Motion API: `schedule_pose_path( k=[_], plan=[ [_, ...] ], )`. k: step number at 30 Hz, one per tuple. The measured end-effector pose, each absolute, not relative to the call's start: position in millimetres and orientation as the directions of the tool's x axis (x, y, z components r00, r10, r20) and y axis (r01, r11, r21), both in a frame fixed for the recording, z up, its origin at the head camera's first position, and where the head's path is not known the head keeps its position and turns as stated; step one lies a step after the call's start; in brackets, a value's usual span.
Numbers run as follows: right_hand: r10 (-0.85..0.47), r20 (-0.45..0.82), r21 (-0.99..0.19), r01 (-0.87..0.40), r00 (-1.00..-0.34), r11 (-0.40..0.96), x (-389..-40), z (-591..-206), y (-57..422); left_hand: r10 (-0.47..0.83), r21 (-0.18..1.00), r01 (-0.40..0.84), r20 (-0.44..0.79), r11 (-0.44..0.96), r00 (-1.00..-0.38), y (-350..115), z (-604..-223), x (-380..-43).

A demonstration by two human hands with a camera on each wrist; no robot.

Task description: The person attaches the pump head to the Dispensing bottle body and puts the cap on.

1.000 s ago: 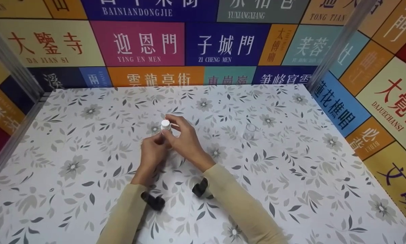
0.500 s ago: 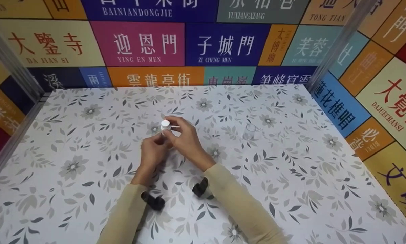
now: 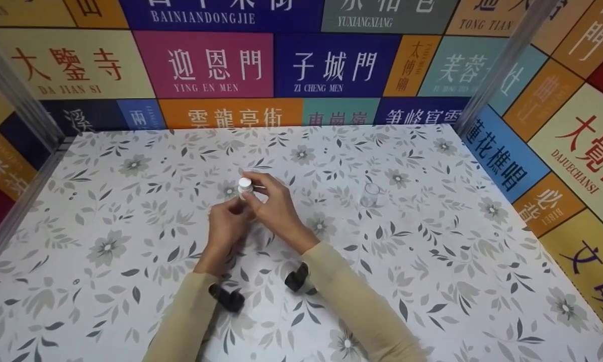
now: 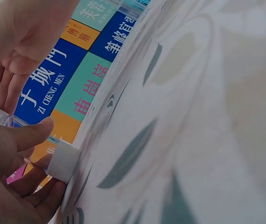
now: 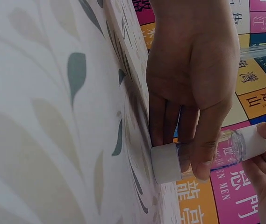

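Observation:
A small clear bottle (image 5: 226,149) stands upright between both hands at the middle of the table. It has a white cap (image 3: 245,184) on top and a white base piece (image 4: 63,161) at its lower end. My left hand (image 3: 226,223) grips the lower part of the bottle, thumb and fingers wrapped around the clear wall just above the base. From the right side, my right hand (image 3: 273,203) pinches the cap between thumb and fingers, as the right wrist view shows at its edge. The base piece sits right at the tablecloth.
To the right of the hands, a small transparent glass cup (image 3: 370,195) stands on the flower-patterned tablecloth (image 3: 130,311). Colourful panels with printed characters (image 3: 203,65) enclose the table at the back and both sides.
The right hand's fingers shift slightly around the cap. The bottle, the left hand and the glass cup stay in almost the same place.

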State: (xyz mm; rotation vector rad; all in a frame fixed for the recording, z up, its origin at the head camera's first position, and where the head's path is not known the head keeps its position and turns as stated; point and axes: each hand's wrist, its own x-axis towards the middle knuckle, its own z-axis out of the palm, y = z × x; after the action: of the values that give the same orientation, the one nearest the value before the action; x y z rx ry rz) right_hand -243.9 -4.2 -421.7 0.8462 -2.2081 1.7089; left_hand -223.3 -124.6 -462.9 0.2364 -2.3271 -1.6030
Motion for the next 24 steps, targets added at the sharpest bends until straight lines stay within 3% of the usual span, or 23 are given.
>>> schedule_pose_path(
  k=[12,24],
  plan=[
    [-0.303,0.525,-0.807,-0.578,-0.795,0.119,-249.8,-427.4,-1.9,-0.305,0.938,0.004,0.117,0.348,-0.945,-124.7,-460.7,-222.9],
    [-0.293,0.526,-0.792,-0.586,-0.798,0.173,-250.1,-429.4,-1.6,-0.307,0.935,-0.010,0.106,0.354,-0.946,-123.2,-460.6,-222.0]
  ],
)
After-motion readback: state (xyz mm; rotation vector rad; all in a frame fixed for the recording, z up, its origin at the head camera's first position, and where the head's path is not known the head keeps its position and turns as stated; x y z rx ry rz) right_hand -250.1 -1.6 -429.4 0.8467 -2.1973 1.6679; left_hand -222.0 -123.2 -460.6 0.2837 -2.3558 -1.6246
